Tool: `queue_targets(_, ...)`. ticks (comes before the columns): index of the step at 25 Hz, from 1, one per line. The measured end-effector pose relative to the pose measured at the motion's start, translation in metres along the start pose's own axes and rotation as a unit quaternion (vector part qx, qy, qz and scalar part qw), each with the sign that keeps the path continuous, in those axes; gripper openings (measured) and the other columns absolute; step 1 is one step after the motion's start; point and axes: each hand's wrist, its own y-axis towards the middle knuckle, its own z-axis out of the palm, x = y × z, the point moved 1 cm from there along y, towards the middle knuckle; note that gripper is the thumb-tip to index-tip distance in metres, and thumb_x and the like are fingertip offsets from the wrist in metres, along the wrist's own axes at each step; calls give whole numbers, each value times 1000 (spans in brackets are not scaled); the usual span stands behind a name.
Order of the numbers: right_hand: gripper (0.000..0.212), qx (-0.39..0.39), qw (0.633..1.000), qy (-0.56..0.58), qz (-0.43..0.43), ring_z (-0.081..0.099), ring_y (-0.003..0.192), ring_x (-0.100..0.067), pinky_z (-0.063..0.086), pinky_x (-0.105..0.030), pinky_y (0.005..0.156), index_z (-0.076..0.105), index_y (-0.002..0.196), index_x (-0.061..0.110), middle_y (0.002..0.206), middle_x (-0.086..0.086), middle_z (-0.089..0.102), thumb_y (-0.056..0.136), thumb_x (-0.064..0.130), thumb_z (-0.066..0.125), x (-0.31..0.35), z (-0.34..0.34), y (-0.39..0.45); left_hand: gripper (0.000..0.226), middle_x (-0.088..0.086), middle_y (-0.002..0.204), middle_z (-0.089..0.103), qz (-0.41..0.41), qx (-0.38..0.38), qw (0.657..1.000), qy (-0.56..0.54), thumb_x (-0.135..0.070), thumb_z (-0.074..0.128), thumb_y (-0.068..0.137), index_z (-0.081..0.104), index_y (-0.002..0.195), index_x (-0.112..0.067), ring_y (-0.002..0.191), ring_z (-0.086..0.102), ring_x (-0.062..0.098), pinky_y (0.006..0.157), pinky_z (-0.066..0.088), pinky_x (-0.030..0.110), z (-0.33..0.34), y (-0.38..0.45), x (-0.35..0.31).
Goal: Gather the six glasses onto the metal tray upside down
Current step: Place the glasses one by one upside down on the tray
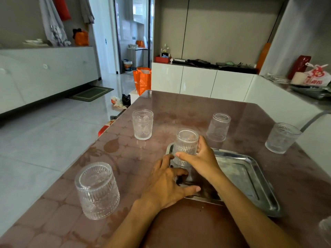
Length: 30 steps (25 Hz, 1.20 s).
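My right hand (200, 158) grips a ribbed clear glass (186, 142) held upside down at the far left corner of the metal tray (250, 176). My left hand (166, 183) rests on the tray's left edge, fingers spread, holding nothing. An upside-down glass (97, 190) stands on the table at near left. An upright glass (142, 124) stands at far left. Beyond the tray stands another upside-down glass (218, 127). An upright glass (282, 137) sits at far right. A sixth glass (325, 230) shows partly at the bottom right edge.
The table (179, 111) has a glossy brown patterned top; its left edge drops to a tiled floor. White cabinets (197, 81) stand behind it. An orange bag (142, 80) sits on the floor past the table's far end.
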Motion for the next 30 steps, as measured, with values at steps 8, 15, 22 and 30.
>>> queue_targets(8, 89, 51, 998, -17, 24, 58, 115, -17, 48, -27, 81, 39, 128, 31, 127, 6, 59, 56, 49, 87, 2, -1, -6, 71, -7, 150, 31, 9, 2, 1000, 12, -86, 45, 69, 63, 121, -40, 139, 26, 17, 111, 39, 45, -1, -5, -3)
queue_targets(15, 71, -76, 997, 13, -30, 50, 126, -18, 43, -38, 99, 42, 137, 41, 144, 4, 50, 77, 37, 80, 21, -37, -87, 21, -5, 120, 62, 62, -298, 936, -178, -27, 66, 89, 69, 109, -21, 115, 54, 7, 101, 42, 30, -81, -50, -58)
queue_targets(22, 40, 52, 996, -10, -71, 62, 104, 0, 49, -18, 82, 60, 107, 45, 109, 24, 66, 82, 19, 77, 38, -25, -161, 109, 1, 155, 34, -145, -333, 925, -112, -37, 86, 68, 17, 152, -30, 136, 37, 14, 113, 33, 34, -118, -129, 10)
queue_targets(30, 88, 154, 975, -53, -151, 44, 121, 13, 40, -18, 96, 19, 140, 63, 140, 34, 42, 75, 48, 76, 68, 2, -182, 73, -29, 100, 70, -129, -267, 923, -246, -43, 96, 48, 57, 108, -51, 92, 65, -9, 83, 57, 22, -118, -129, 5)
